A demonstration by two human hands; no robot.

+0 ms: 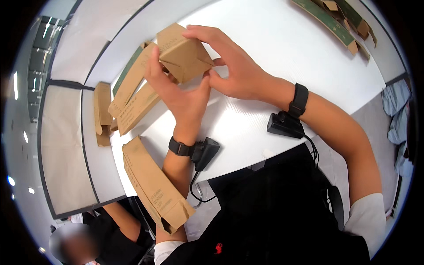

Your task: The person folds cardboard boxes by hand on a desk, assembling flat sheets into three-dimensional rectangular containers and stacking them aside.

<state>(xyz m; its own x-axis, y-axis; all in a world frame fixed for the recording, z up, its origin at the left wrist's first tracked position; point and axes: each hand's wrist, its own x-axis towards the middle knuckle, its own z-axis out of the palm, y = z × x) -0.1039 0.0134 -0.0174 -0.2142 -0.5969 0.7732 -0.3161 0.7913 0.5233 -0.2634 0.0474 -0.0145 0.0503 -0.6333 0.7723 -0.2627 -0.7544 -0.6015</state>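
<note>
Above the far part of the white table (274,48), a brown cardboard box (185,55) is held between both hands, its folded end turned toward me. My left hand (176,88) grips its left and lower side, with the fingers partly hidden behind it. On the right, my right hand (234,66) has its upper fingers on the box's top edge and its thumb low by the near corner. The two thumbs come close together below the folded end. Creased flaps meet on that end and look closed.
Flattened brown cartons (139,104) lie left of my hands, and another carton (154,183) rests by my left forearm. Green and brown cartons (329,26) lie at the far right. Partition panels (66,141) edge the left side. Another person (106,229) sits at lower left.
</note>
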